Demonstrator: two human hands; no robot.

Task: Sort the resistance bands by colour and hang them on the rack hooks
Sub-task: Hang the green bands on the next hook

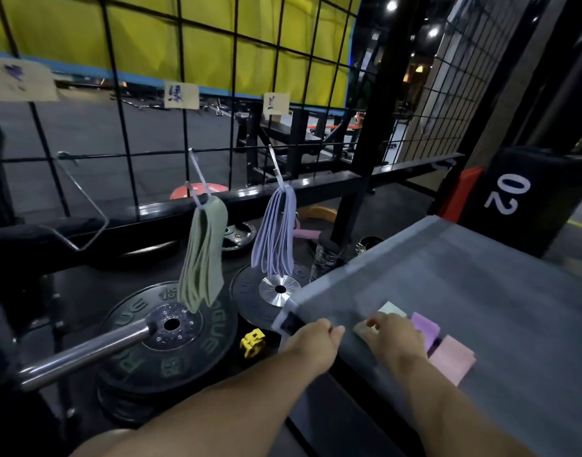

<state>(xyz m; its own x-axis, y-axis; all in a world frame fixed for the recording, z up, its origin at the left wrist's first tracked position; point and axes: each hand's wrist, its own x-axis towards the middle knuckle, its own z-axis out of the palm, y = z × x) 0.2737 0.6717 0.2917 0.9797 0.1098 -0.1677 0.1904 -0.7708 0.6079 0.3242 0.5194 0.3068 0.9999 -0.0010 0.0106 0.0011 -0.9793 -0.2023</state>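
Several pale green bands hang in a bunch from the middle hook, and several blue-lilac bands hang from the hook to its right. A third hook at the left is bare. Folded bands lie on the grey table: a pale green one, a purple one and a pink one. My right hand rests on a folded greenish band, fingers curled over it. My left hand grips the table's near left edge.
A black wire grid carries the hooks and paper labels. Below it lie black weight plates, a barbell sleeve and a yellow collar. A black box marked 02 stands behind the table.
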